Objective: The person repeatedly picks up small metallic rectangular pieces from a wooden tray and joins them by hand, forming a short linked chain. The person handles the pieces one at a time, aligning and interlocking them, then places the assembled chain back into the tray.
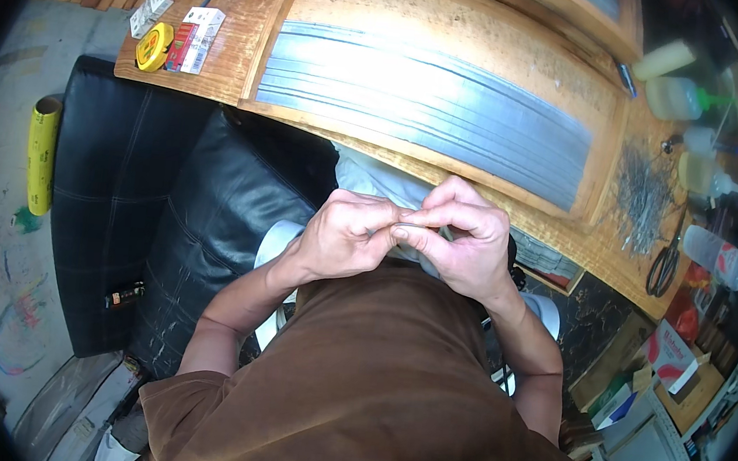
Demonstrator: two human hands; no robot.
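Observation:
In front of my brown shirt, near the bench's front edge, my left hand (pixel 353 236) and my right hand (pixel 466 241) meet fingertip to fingertip. Both are closed in a pinch. Whatever lies between the fingers is too small and too covered to name. Beyond them a shallow wooden tray (pixel 363 2) rests on the bench, with a broad layer of thin grey metal-looking strips (pixel 425 95) side by side in it. Right of the tray lies a loose heap of thin metal pieces like wires (pixel 644 197).
Black-handled scissors (pixel 664 267) and several bottles (pixel 722 259) stand or lie along the right side. A yellow tape measure (pixel 154 47) and small boxes (pixel 200 38) occupy the bench's left end. A black leather seat (pixel 113 199) is at my left, beside a yellow roll (pixel 42 156).

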